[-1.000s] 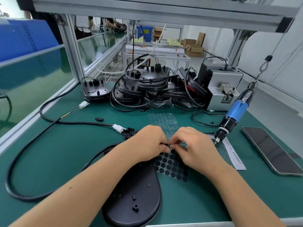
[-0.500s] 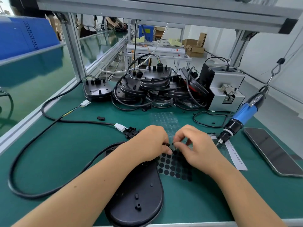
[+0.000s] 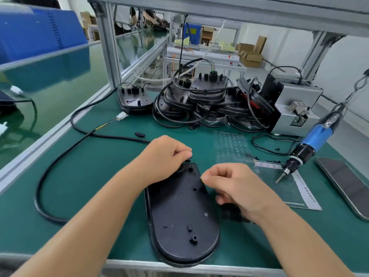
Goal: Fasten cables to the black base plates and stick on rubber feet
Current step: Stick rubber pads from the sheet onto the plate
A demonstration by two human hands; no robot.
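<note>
both hands, l (image 3: 163, 156) & r (image 3: 235, 188), fingers curled over base plate (image 3: 179, 216); grip unclear; label strip (image 3: 303, 188) text unreadable.

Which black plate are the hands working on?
The base plate lying flat at the near table edge, between both hands. The lone plate by the frame post and the tangled pile sit far back, untouched.

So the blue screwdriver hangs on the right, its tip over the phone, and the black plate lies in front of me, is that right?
Not quite. In the head view the screwdriver hangs on the right, but its tip is over the paper strip, left of the phone. The black plate does lie in front of you.
</note>
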